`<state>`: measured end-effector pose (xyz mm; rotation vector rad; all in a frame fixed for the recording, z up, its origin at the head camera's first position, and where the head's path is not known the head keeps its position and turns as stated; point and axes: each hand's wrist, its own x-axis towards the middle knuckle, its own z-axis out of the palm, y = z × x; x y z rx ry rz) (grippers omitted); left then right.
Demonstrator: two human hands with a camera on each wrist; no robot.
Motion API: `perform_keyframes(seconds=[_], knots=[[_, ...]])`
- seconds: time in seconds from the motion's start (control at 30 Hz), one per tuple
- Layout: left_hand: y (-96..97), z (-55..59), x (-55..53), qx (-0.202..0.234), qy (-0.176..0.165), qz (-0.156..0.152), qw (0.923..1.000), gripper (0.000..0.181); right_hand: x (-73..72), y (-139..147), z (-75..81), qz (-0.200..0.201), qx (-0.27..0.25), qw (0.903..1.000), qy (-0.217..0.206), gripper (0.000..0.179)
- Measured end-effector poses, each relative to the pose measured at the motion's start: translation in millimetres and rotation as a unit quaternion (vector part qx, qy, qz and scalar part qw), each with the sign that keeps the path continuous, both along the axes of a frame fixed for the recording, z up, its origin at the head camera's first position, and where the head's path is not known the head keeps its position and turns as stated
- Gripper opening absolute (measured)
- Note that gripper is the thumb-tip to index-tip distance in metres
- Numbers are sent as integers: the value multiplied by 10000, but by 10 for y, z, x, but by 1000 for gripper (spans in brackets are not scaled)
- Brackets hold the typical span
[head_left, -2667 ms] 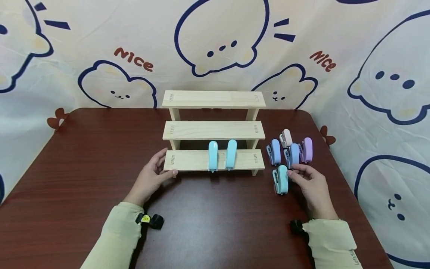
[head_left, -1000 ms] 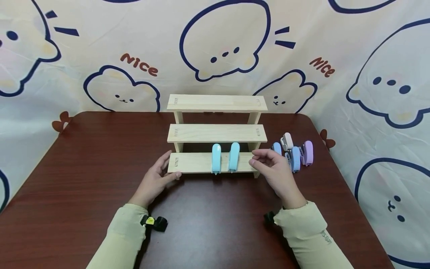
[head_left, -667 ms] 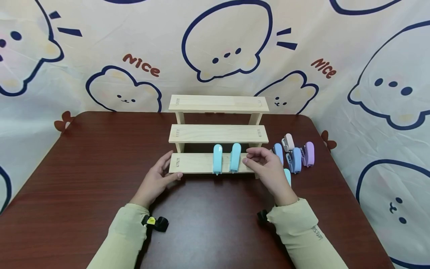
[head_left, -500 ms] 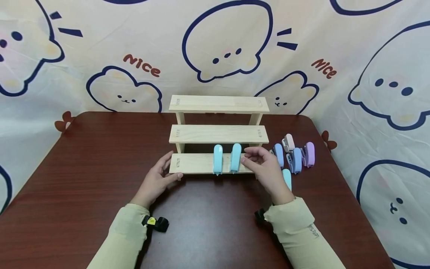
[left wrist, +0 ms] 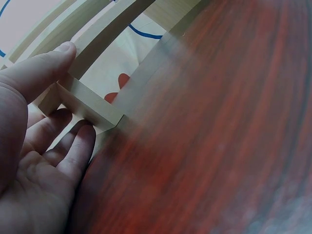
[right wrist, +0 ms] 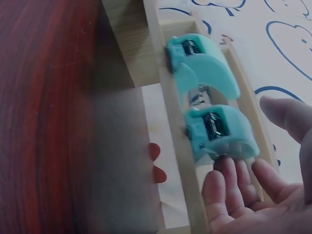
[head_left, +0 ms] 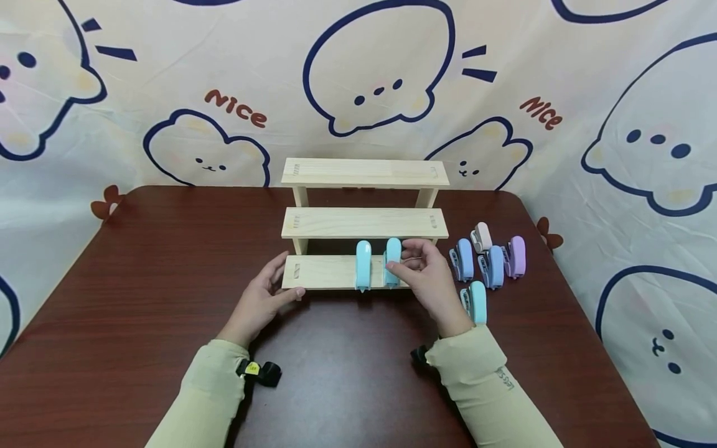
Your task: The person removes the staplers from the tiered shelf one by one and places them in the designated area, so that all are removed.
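A three-tier wooden shelf rack (head_left: 364,223) stands on the table. My left hand (head_left: 254,298) holds the left end of its lowest tier, thumb at the front edge and fingers curled by the end leg (left wrist: 90,105). Two teal mini staplers stand on that tier: one stapler (head_left: 363,264) near the middle and another stapler (head_left: 393,252) to its right. At this right one is my right hand (head_left: 428,280), fingertips (right wrist: 224,168) against its side, thumb raised apart in the right wrist view. In the head view that thumb overlaps the stapler's lower part.
Right of the rack lie more staplers: a teal one (head_left: 477,302) beside my right wrist, a blue one (head_left: 462,258), another blue one (head_left: 493,266), a white one (head_left: 482,236) and a purple one (head_left: 516,256). A printed curtain (head_left: 347,143) hangs behind the dark wooden table (head_left: 313,386).
My right hand has moved left from the loose teal stapler to the right-hand stapler on the lowest tier, which has turned slightly. My left hand stays on the rack.
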<state>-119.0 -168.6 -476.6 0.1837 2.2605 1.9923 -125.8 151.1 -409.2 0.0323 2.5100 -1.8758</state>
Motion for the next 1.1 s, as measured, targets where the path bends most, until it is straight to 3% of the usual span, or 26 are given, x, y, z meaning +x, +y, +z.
perform_keyframes(seconds=[0.17,0.47,0.77,1.1], knots=[[-3,-7,-9,20,-33,-7,10000,89,-32,-61,-30,-109,163,9998,89,55],[-23,-12,-11,-2,21,1,10000,89,-12,-115,-62,-240,449,9985,201,47],[-30,-19,-3,35,-53,5,10000,90,21,-75,-22,-114,243,9996,77,40],[6,-10,-11,27,-87,-10,10000,91,159,60,47,-56,153,9998,62,41]])
